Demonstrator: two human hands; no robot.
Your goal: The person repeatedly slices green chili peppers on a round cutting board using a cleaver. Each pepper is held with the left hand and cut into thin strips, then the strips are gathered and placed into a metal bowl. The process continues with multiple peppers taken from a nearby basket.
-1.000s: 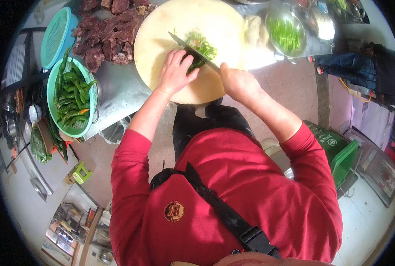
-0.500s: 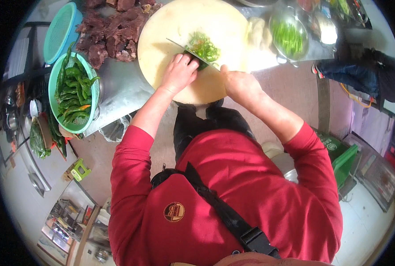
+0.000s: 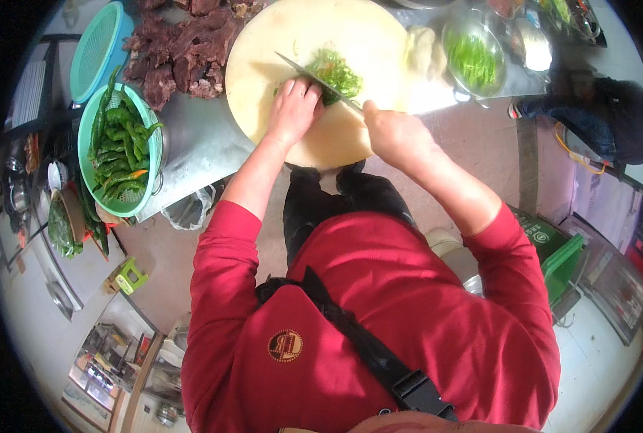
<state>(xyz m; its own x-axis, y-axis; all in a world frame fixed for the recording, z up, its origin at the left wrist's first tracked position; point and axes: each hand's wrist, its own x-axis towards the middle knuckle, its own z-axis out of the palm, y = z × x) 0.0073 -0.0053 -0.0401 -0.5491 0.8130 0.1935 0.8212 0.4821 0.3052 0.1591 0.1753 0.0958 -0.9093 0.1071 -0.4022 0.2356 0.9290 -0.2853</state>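
My right hand (image 3: 396, 136) is closed round the handle of a kitchen knife (image 3: 314, 76). Its blade slants up and left over the round, pale cutting board (image 3: 264, 36). Against the near side of the blade, my left hand (image 3: 296, 108) presses its curled fingers down on a green chili pepper, which is mostly hidden beneath them. Just beyond the blade lies a small heap of chopped green pepper (image 3: 334, 66), with a few reddish bits in it.
Chunks of dark cooked meat (image 3: 184, 50) lie left of the board. A turquoise basket (image 3: 83, 169) holds whole green chilies, with another turquoise basket (image 3: 94, 54) behind it. Right of the board stands a metal bowl (image 3: 448, 40) of cut greens. A person in dark clothes (image 3: 610, 123) is farther right.
The knife has shifted slightly up and right, and more of its blade face shows. My left hand has moved a little to the right along with it.
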